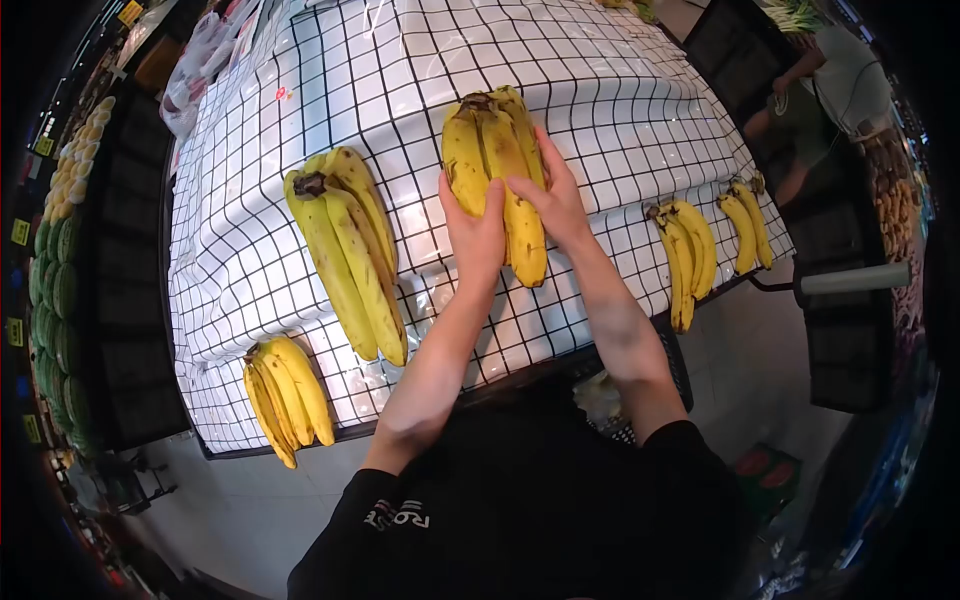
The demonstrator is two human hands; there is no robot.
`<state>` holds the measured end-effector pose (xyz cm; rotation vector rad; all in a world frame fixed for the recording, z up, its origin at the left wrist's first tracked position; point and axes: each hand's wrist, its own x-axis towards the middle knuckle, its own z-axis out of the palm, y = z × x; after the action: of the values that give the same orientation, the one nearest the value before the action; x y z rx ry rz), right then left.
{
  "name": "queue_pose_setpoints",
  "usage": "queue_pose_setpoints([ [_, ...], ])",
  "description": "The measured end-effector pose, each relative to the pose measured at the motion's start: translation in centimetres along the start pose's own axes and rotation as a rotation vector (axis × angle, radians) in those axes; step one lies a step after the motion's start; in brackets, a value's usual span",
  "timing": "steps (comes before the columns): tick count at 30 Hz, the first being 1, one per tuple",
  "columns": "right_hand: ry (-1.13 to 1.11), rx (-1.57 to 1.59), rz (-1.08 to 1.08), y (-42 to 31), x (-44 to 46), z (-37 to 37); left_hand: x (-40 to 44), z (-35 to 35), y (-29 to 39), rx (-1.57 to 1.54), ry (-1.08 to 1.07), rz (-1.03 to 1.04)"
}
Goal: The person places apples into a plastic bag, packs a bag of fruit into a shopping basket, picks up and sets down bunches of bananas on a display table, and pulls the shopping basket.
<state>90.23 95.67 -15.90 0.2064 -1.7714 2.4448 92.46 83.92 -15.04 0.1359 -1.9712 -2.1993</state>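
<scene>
Both hands are wrapped around one bunch of large yellow bananas (487,150) over the middle of the table, its dark stem end pointing away from me. My left hand (475,230) grips the bunch's left side, thumb on top. My right hand (553,195) closes on the right side, its thumb also across the front. To the left lies a greener bunch of bananas (350,250) with a dark, cut stem. How far the held bunch is off the cloth, if at all, I cannot tell.
A white checked cloth (260,240) covers the table in wrinkles. Smaller bananas (290,390) overhang its front-left edge; two more little bunches (685,245) (748,225) lie at the right. Melons (55,290) line a left-hand shelf. Another person (845,85) stands at the far right.
</scene>
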Motion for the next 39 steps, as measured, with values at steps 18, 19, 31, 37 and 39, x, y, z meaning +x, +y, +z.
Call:
queue_pose_setpoints([
  [18,0.037,-0.273,-0.032,0.7,0.0,-1.4,0.8,0.1,0.9,0.265,-0.148,0.192],
  [19,0.019,-0.269,-0.035,0.3,-0.1,-1.1,0.6,-0.1,1.1,0.165,-0.190,0.184],
  [31,0.328,-0.556,-0.273,-2.9,-5.1,2.5,-6.2,-15.9,8.7,0.123,0.112,0.430],
  [37,-0.097,-0.701,-0.166,0.1,-5.8,13.4,0.2,-22.3,3.2,-0.209,0.152,0.021],
  [39,-0.102,-0.698,-0.153,2.1,-4.7,15.0,0.8,-21.6,3.0,-0.099,0.032,0.056],
])
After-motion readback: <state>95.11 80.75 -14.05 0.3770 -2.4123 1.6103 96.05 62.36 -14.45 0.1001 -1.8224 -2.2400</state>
